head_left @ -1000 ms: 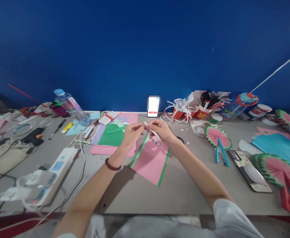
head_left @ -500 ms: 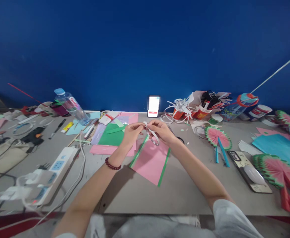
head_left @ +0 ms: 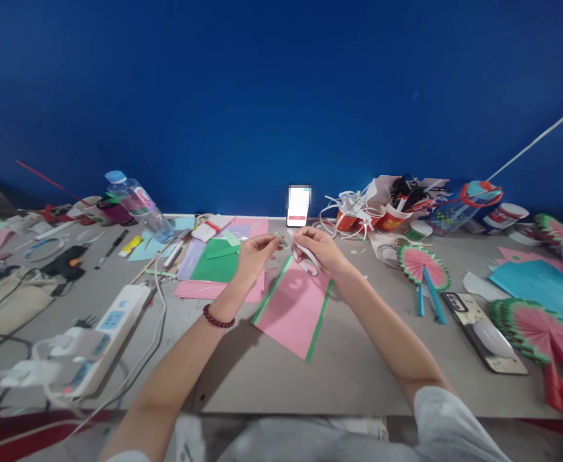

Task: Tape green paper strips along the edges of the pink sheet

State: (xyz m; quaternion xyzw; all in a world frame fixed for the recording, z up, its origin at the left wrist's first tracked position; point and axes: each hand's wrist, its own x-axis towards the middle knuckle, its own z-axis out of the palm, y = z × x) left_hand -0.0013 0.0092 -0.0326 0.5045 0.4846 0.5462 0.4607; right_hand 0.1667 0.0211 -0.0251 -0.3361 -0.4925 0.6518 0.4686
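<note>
We pinch above the pink sheet (head_left: 292, 314)
Left hand (head_left: 256, 256): pale scrap (head_left: 283, 242); right hand (head_left: 324, 251): white loop (head_left: 313, 259); bench (head_left: 281, 388) fronts its near edge.

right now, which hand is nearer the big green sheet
Left. The left hand is just beside the green sheet; the right hand is farther off, past the left one.

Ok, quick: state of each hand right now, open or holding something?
Left hand: closed, pinching a small pale piece, too small to identify.
Right hand: closed, holding a looped white strip.
</note>
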